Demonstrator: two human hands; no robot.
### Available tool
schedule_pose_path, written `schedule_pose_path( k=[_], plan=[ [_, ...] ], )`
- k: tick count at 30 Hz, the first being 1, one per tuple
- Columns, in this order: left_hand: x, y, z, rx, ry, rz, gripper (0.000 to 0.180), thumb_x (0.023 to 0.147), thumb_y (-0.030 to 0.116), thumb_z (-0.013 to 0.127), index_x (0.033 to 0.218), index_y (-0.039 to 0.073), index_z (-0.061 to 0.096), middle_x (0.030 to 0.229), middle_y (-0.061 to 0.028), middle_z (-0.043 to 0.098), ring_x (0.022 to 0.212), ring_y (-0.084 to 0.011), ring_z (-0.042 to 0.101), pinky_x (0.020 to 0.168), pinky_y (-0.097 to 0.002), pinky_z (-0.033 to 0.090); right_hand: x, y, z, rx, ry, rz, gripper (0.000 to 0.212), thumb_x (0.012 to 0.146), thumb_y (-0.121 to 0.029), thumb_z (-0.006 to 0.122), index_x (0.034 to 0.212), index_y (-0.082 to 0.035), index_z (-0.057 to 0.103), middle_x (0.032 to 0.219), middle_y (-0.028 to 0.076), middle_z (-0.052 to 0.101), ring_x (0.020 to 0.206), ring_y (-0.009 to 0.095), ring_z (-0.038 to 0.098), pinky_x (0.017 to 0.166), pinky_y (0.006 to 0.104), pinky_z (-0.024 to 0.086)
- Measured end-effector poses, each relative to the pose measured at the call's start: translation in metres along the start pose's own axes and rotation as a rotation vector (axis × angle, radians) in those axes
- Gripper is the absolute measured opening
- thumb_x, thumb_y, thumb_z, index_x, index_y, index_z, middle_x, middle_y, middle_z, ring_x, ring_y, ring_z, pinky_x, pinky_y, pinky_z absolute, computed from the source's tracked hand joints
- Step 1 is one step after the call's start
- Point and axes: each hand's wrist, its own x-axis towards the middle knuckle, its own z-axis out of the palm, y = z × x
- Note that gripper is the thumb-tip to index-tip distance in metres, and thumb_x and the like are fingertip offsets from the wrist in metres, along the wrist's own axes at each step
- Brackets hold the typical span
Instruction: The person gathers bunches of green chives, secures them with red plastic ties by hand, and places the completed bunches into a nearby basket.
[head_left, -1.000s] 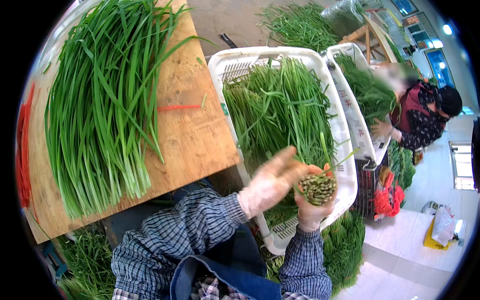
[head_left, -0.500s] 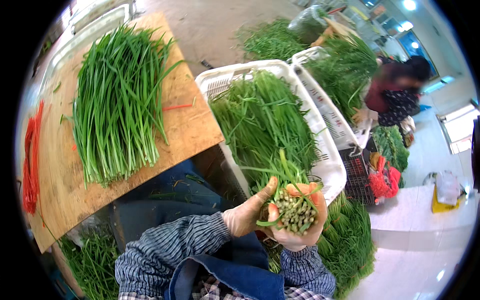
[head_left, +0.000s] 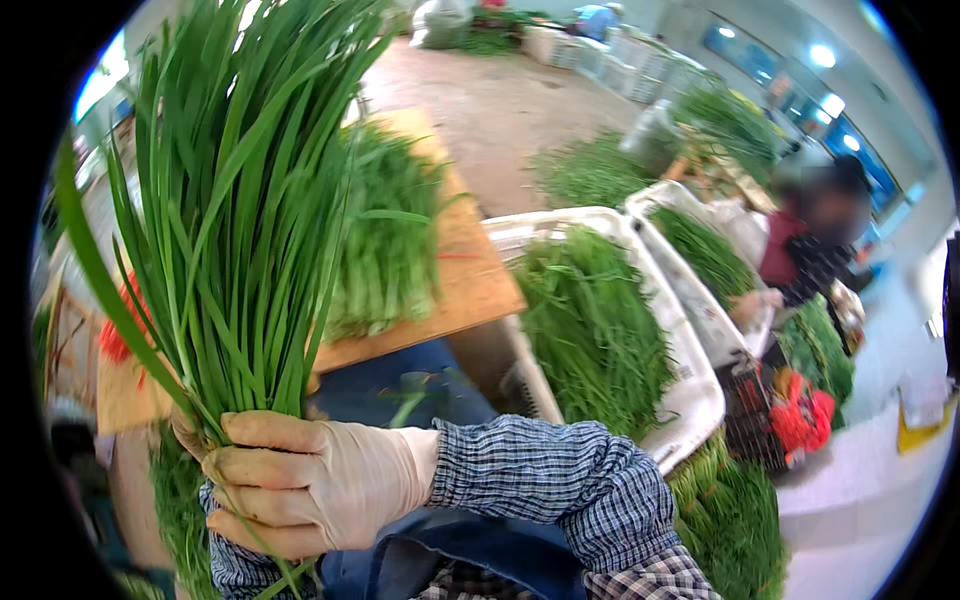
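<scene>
A tall bunch of garlic chives (head_left: 250, 260) stands upright at the left, its leaves fanning upward. My right hand (head_left: 310, 480), in a pale thin glove, reaches across my body with its fingers wrapped round the lower stems. Behind it, my left hand (head_left: 188, 436) is mostly hidden; the part that shows is closed against the same stems. A loose blade hangs down past my right fingers. Beyond the bunch, a pile of chives (head_left: 385, 250) lies on the wooden board (head_left: 470, 280), partly covered by the raised leaves.
To the right stands a white crate (head_left: 700, 405) full of chives, with a second white crate (head_left: 690, 275) behind it. A black crate (head_left: 752, 425) with red strips (head_left: 803, 410) is beside them. Bundled greens (head_left: 735, 530) lie at lower right. Another person (head_left: 815, 225) works at far right.
Both hands have moved left from in front of the crate, my right arm now crossing over. The bunch, earlier seen with its cut ends toward me, is now upright. The view has shifted too.
</scene>
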Motion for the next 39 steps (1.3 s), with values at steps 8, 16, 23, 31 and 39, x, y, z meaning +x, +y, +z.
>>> schedule_pose_path(
  k=[8, 16, 23, 31, 39],
  plan=[
    [-0.115, -0.047, -0.06, 0.157, 0.921, -0.047, 0.04, 0.067, 0.01, 0.061, 0.105, -0.001, 0.055, 0.093, -0.0096, 0.062, 0.078, -0.0197, 0.061, 0.073, -0.0303, 0.05, -0.066, -0.048, 0.037, 1.253, -0.305, 1.014, 0.045, 0.074, -0.014, 0.067, 0.114, -0.002, 0.053, 0.108, 0.013, 0.057, 0.104, 0.022, 0.055, 0.094, 0.0391, 0.04],
    [-0.148, -0.077, -0.073, 0.156, 0.841, -0.145, 0.056, 0.064, 0.002, 0.071, 0.115, -0.001, 0.049, 0.103, -0.0096, 0.059, 0.091, -0.021, 0.058, 0.085, -0.0321, 0.045, -0.13, -0.03, 0.011, 0.713, 0.111, 1.975, 0.046, 0.086, -0.024, 0.058, 0.118, 0.006, 0.046, 0.112, 0.015, 0.056, 0.102, 0.024, 0.055, 0.087, 0.033, 0.044],
    [-0.127, -0.049, -0.128, 0.016, 0.964, 0.001, 0.066, 0.073, 0.041, 0.066, 0.12, -0.001, 0.047, 0.111, -0.0104, 0.057, 0.099, -0.0202, 0.054, 0.087, -0.0333, 0.042, -0.108, 0.015, 0.077, 1.068, 0.193, 1.926, 0.061, 0.08, -0.028, 0.066, 0.125, 0.006, 0.041, 0.12, 0.01, 0.051, 0.111, 0.018, 0.045, 0.096, 0.0309, 0.032],
    [-0.094, -0.019, -0.116, 0.008, 0.719, 0.04, 0.057, 0.073, 0.022, 0.069, 0.122, 0.001, 0.047, 0.11, -0.008, 0.058, 0.097, -0.0192, 0.056, 0.087, -0.0317, 0.044, -0.063, 0.02, 0.137, 1.188, 0.306, 2.045, 0.047, 0.075, -0.019, 0.071, 0.113, 0.0, 0.052, 0.106, 0.007, 0.059, 0.09, 0.018, 0.058, 0.08, 0.0319, 0.046],
    [-0.044, 0.09, -0.066, 0.786, 0.658, 0.469, 0.054, 0.067, 0.012, 0.074, 0.114, -0.002, 0.051, 0.101, -0.0098, 0.061, 0.091, -0.0177, 0.057, 0.085, -0.0298, 0.045, 0.08, 0.06, 0.107, 0.909, 0.13, 1.304, 0.036, 0.074, -0.014, 0.072, 0.104, 0.002, 0.059, 0.095, 0.009, 0.065, 0.081, 0.016, 0.062, 0.074, 0.0293, 0.051]
  ],
)
